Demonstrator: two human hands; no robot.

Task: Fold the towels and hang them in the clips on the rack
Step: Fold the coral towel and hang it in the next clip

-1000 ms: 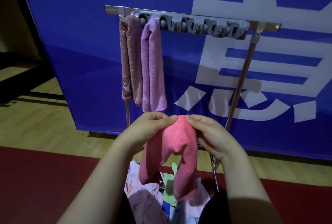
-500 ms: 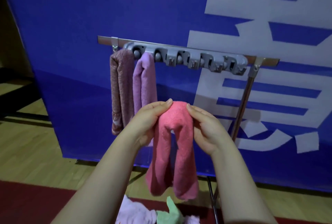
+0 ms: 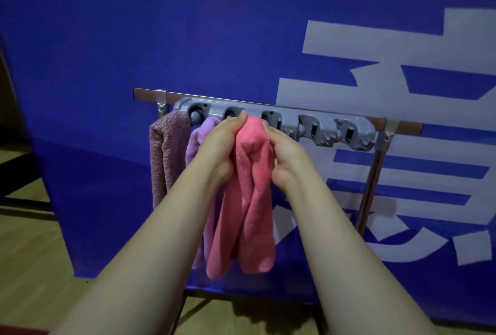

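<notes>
Two towels done, the brown towel [image 3: 169, 146] and lilac towel [image 3: 200, 141] hanging in the clip bar's [image 3: 308, 125] first slots; left hand [image 3: 218, 146] and right hand [image 3: 284, 157] pinch the folded pink towel [image 3: 249, 200] at the next clip, not yet seated, remaining clips unfilled.

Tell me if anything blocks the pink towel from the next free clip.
Nothing visible does. The left hand and right hand pinch the pink towel at its fold, close by the empty third clip. The purple towel hangs off to the left.

Both hands [image 3: 220, 146] [image 3: 285, 157] pinch pink towel [image 3: 249, 200] at clips [image 3: 271, 117].
</notes>
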